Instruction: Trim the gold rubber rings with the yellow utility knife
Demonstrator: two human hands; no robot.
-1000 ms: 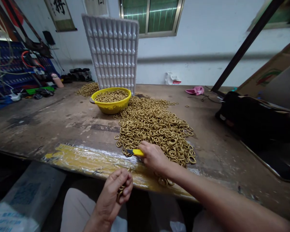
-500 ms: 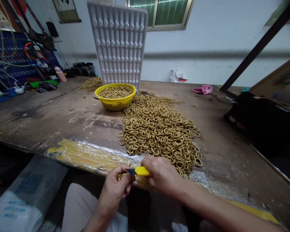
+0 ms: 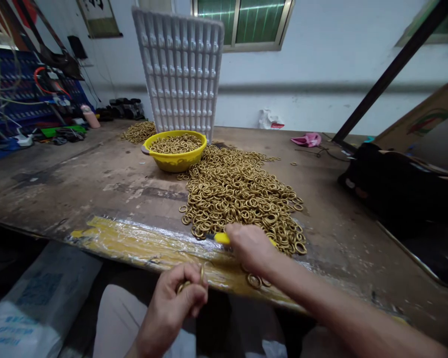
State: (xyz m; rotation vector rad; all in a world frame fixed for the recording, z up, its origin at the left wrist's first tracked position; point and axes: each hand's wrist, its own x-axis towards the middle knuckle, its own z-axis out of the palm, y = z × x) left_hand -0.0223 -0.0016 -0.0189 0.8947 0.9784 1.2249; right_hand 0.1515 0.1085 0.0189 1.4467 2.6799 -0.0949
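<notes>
My left hand (image 3: pixel 173 301) is closed on brass-coloured rings (image 3: pixel 202 273) just off the table's front edge; one ring stands up at the fingertips and another shows in the curl of the fingers. Gripped in my right hand (image 3: pixel 252 246) is a yellow-handled utility knife (image 3: pixel 221 238), its dark blade end pointing left at the near edge of a large pile of rings (image 3: pixel 242 194). A few loose rings (image 3: pixel 254 281) lie under my right wrist, close to the table edge. Whether the blade touches a ring I cannot tell.
A yellow basin (image 3: pixel 177 161) full of rings stands behind the pile, before an upright grey moulded tray (image 3: pixel 181 74). Another small ring heap (image 3: pixel 137 133) lies at back left. A black bag or cloth (image 3: pixel 403 189) sits at right. Clear tape over yellow covers the front edge (image 3: pixel 134 241).
My right hand has moved the knife away from the left hand, up and forward to the pile. The left hand still holds its rings, slightly lower. The view has shifted a little.
</notes>
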